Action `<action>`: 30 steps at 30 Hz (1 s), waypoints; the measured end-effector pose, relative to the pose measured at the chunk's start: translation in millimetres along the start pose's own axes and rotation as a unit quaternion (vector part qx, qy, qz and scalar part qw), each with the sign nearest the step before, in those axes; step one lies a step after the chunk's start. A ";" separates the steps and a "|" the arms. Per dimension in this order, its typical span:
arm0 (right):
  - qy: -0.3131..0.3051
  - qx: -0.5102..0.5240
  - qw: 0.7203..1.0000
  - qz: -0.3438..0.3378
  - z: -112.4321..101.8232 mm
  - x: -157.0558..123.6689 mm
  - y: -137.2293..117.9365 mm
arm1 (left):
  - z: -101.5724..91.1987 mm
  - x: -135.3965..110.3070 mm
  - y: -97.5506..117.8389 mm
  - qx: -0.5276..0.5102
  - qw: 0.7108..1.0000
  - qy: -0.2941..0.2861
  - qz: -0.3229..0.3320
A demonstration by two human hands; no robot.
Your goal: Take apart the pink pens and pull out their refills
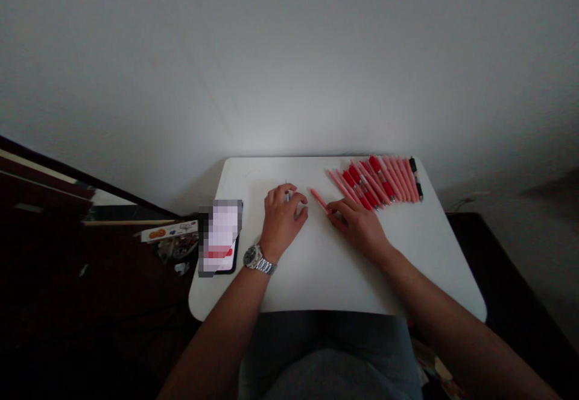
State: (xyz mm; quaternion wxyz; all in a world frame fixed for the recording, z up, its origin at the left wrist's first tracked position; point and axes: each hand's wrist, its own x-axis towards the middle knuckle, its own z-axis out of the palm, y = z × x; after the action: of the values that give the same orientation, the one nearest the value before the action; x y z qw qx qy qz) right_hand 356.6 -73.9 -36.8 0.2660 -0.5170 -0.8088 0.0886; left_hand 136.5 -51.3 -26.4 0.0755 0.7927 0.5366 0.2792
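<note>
My left hand (283, 216), with a silver wristwatch (254, 258) on the wrist, rests on the white table (325, 279) with its fingers curled around a small silvery pen part (287, 195). My right hand (355, 222) lies just to the right, fingers pinched on the near end of a pink pen barrel (318, 198) that points up and left. A row of several pink and red pens (377, 181) lies side by side at the table's far right, with one black pen (416, 178) at the row's right end.
A phone in a dark case (221, 237) lies at the table's left edge. A white wall stands right behind the table. Dark furniture and clutter (172, 240) fill the floor at the left. My lap is under the table's near edge.
</note>
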 end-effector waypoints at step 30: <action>0.002 0.016 1.000 0.008 -0.6 1.0 -1.6 | -0.7 6.7 1.3 -0.004 0.999 0.045 -0.016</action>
State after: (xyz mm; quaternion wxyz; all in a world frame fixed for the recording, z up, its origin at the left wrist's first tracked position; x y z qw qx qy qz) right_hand 355.4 -73.9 -35.3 0.2750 -0.5193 -0.8026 0.1023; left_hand 138.9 -46.0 -22.9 0.0589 0.7703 0.5509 0.3158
